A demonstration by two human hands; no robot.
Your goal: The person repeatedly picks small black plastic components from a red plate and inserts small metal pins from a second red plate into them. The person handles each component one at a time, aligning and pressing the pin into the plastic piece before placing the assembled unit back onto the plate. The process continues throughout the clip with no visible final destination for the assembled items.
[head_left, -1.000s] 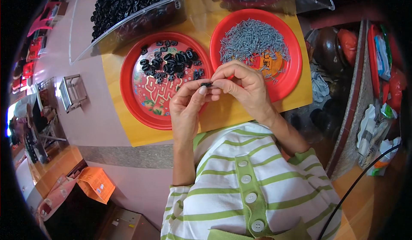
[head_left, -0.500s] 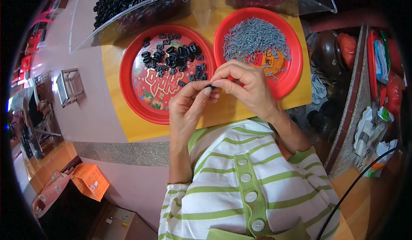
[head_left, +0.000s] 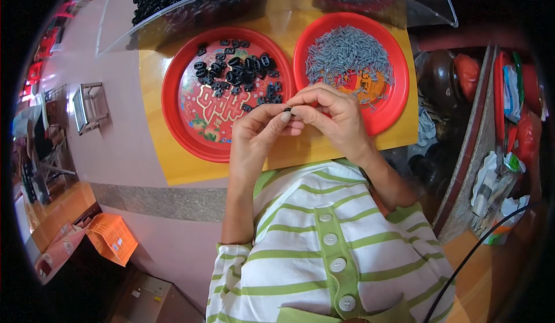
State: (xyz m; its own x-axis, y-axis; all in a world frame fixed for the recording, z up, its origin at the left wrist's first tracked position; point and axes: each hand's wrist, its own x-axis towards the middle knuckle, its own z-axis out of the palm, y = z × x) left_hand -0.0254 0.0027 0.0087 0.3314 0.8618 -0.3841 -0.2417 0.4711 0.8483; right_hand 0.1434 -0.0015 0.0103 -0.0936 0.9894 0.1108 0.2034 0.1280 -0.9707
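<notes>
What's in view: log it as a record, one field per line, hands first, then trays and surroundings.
Left hand: grip on a small black part
Right hand: fingertips at that part; anything else in its grip is hidden
Left tray: red, round, holding loose black pieces
Right tray: red, round, holding a heap of grey screws
Under trays: yellow sheet
Beyond trays: two clear bins, the left one heaped with black pieces
Far left: metal stool
</notes>
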